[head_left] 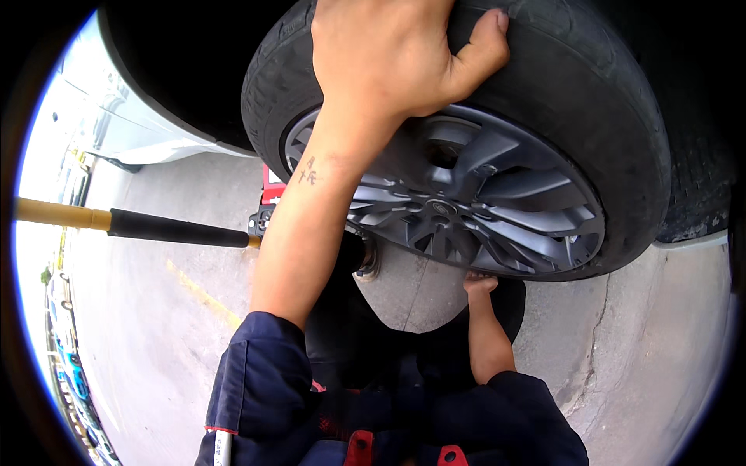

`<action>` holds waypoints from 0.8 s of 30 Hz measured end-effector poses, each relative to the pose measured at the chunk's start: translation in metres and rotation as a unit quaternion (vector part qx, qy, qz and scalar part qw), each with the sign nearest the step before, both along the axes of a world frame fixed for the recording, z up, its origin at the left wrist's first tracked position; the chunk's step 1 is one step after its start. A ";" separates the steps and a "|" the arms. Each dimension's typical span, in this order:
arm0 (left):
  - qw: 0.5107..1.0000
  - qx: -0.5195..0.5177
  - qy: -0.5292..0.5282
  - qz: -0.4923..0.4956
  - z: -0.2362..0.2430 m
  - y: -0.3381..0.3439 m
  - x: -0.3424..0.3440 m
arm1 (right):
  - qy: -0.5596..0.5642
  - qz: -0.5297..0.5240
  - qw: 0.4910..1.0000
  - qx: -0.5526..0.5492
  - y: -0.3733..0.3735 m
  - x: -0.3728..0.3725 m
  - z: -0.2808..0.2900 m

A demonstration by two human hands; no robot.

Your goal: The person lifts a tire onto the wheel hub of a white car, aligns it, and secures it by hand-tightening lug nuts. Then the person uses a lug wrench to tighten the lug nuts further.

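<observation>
A car wheel (629, 163) with a black tyre and a grey multi-spoke rim (439, 208) stands tilted in front of me, under a dark wheel arch. My left hand (388, 54) lies over the top of the tyre, its thumb hooked across the tread and its other fingers cut off by the upper edge. Low down, my right hand (480, 283) has its fingers curled against the underside of the tyre, so that the wheel is held from above and below. Part of those right fingers is hidden beneath the wheel.
A yellow pole with a black grip (179, 228) juts in from the left toward a red jack (272, 186), partly behind my left forearm. White car bodywork (132, 128) rises at upper left. My shoe (368, 268) rests on the concrete floor (155, 311). Dark tread (699, 198) shows at right.
</observation>
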State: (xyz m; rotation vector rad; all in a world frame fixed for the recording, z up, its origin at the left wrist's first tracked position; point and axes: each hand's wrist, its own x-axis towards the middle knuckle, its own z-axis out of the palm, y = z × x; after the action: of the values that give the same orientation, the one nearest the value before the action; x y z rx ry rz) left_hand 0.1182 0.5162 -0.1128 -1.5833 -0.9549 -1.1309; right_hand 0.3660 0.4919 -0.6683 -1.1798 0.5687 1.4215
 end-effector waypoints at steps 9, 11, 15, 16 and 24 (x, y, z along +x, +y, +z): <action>0.987 0.129 0.007 -0.094 -0.014 0.004 -0.024 | 0.086 0.023 0.985 0.149 0.012 -0.011 -0.009; 0.954 0.230 0.099 -0.168 -0.010 0.033 -0.052 | 0.088 0.013 0.984 0.156 0.019 -0.015 -0.010; 0.977 -0.090 -0.045 -0.189 -0.050 -0.032 -0.055 | 0.058 -0.049 0.997 0.033 0.019 -0.011 -0.010; 0.971 -0.115 -0.113 -0.175 -0.071 -0.049 -0.059 | 0.056 -0.043 0.997 0.018 0.021 -0.015 -0.006; 0.769 -0.132 -0.612 -0.124 -0.129 -0.064 -0.035 | 0.007 -0.064 0.996 -0.063 0.037 -0.021 0.010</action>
State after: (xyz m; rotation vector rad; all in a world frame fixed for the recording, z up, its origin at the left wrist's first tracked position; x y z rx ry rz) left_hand 0.0829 0.4520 -0.2415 -1.0329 -1.8041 -2.4105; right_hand 0.3452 0.5285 -0.6582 -1.2116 0.7403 1.3014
